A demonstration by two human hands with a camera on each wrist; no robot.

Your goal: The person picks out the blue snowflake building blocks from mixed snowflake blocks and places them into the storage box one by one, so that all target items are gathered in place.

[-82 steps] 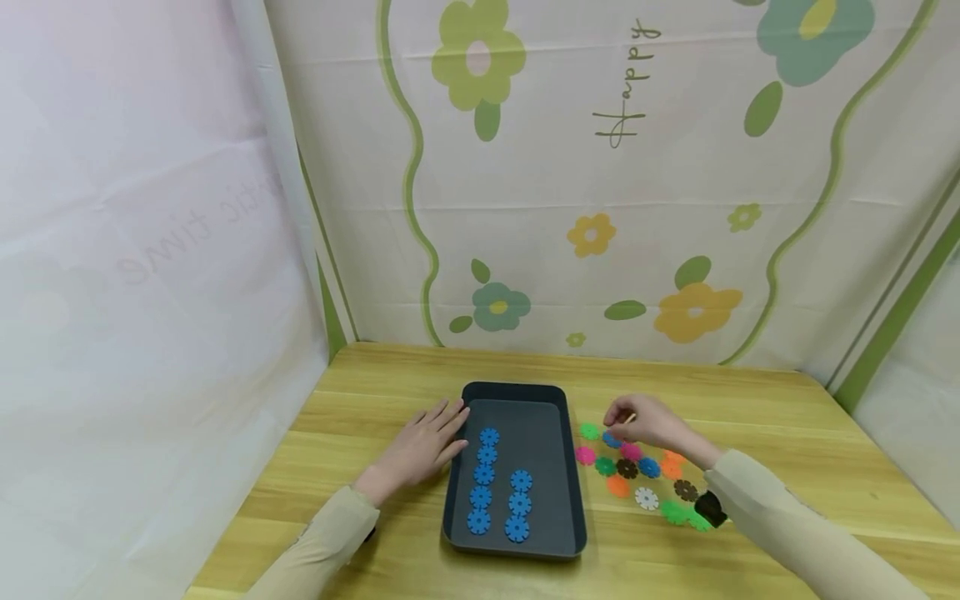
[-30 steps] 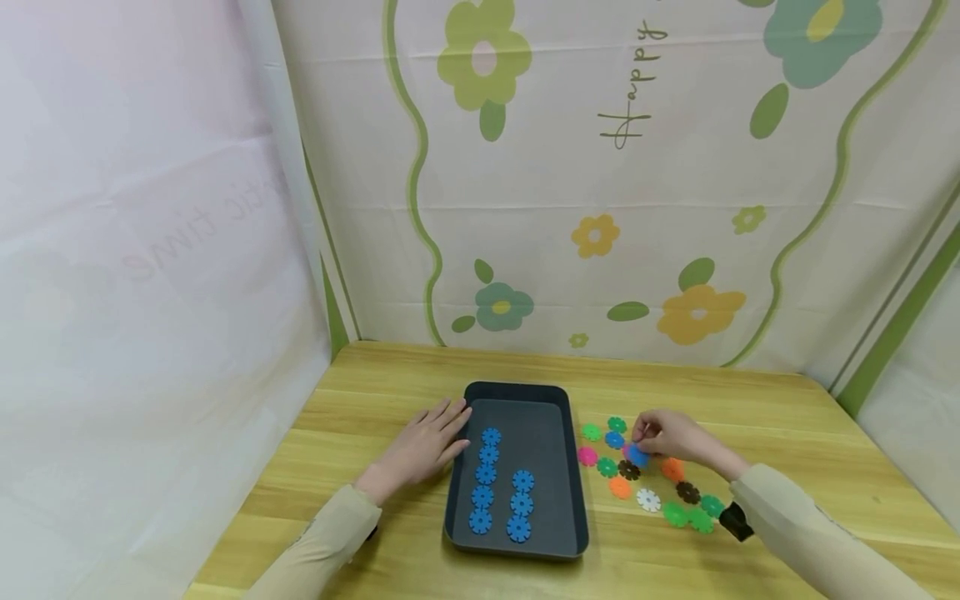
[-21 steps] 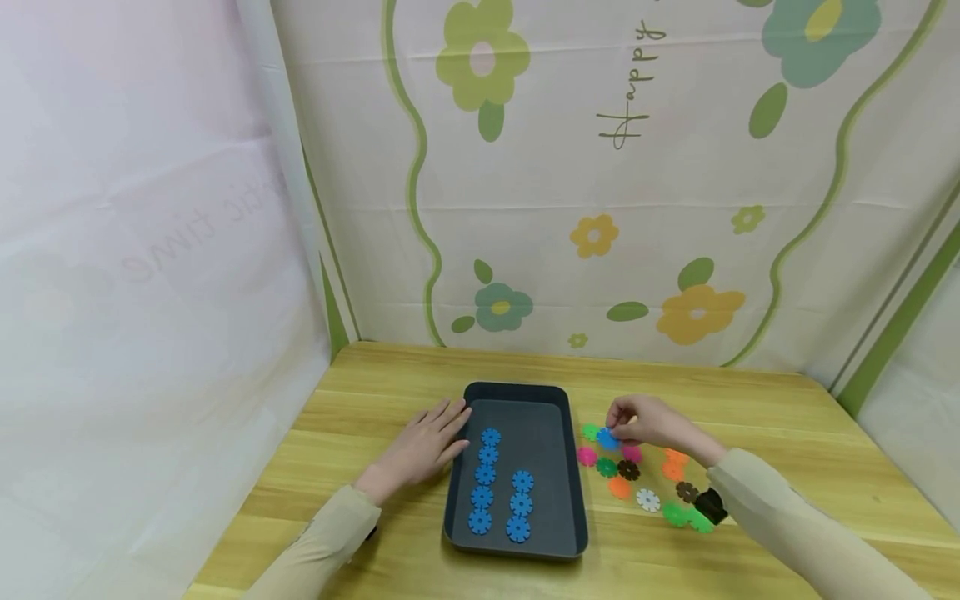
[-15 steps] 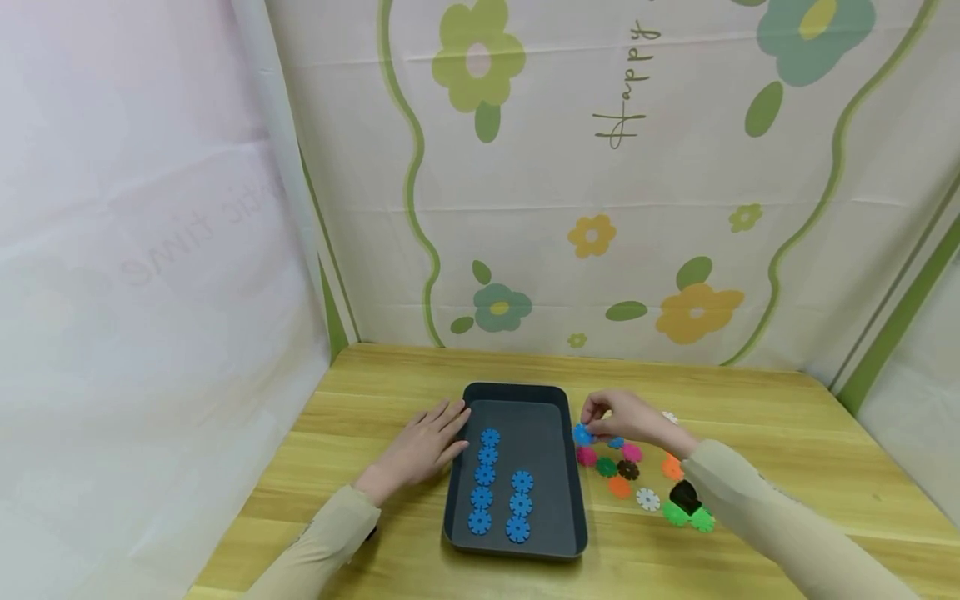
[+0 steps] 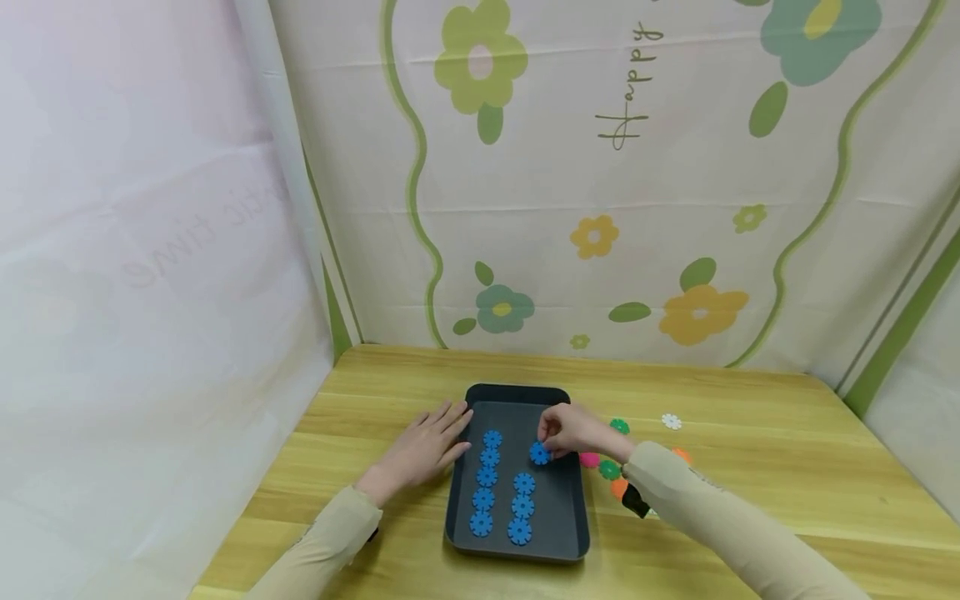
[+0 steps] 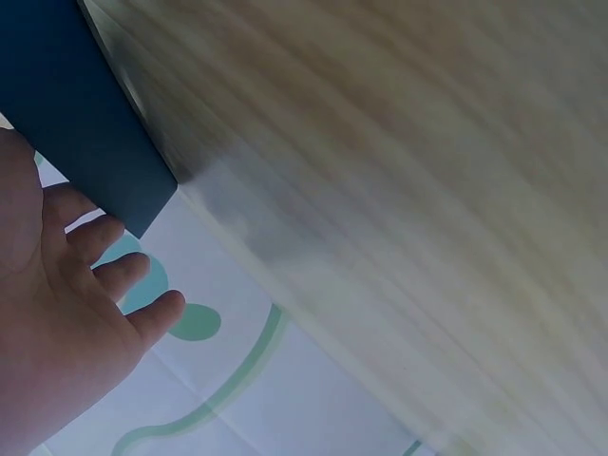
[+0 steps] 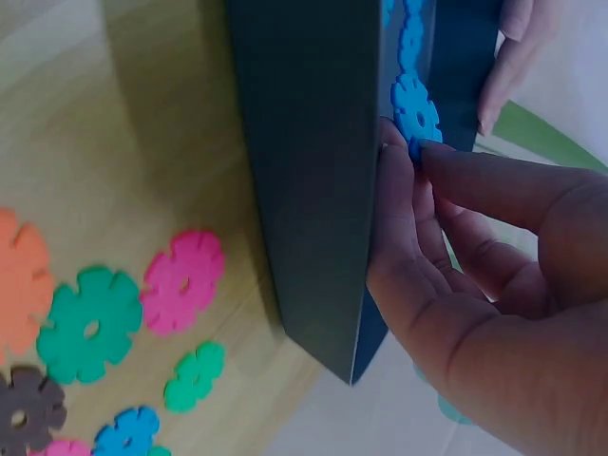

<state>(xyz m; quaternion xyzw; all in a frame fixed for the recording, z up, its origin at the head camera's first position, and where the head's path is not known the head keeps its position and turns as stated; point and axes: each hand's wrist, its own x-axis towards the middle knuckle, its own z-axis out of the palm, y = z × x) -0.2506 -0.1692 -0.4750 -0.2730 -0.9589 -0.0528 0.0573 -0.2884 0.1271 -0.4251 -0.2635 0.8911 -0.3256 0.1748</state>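
My right hand (image 5: pixel 577 432) pinches a blue snowflake disc (image 5: pixel 538 453) between thumb and fingers, over the right half of a dark grey tray (image 5: pixel 558 521). In the right wrist view the disc (image 7: pixel 416 109) stands tilted at the fingertips, inside the tray wall (image 7: pixel 304 171). Blue discs lie in the tray in two columns: a longer left column (image 5: pixel 487 477) of several and a shorter right column (image 5: pixel 522 506) of three, just nearer than the held disc. My left hand (image 5: pixel 423 446) lies with fingers extended, fingertips touching the tray's left rim; the left wrist view shows it beside the tray wall (image 6: pixel 85 114).
Loose discs lie on the wooden table (image 5: pixel 750 467) right of the tray, partly hidden by my right forearm: pink (image 5: pixel 589 460), green (image 5: pixel 609 470), orange (image 5: pixel 618 487) and a white one (image 5: pixel 671 422) farther back. A patterned cloth (image 5: pixel 525 183) hangs behind the table.
My right hand has picked a blue disc out of the loose pile and carried it left, over the tray's rim. The left hand has stayed at the tray's left side.
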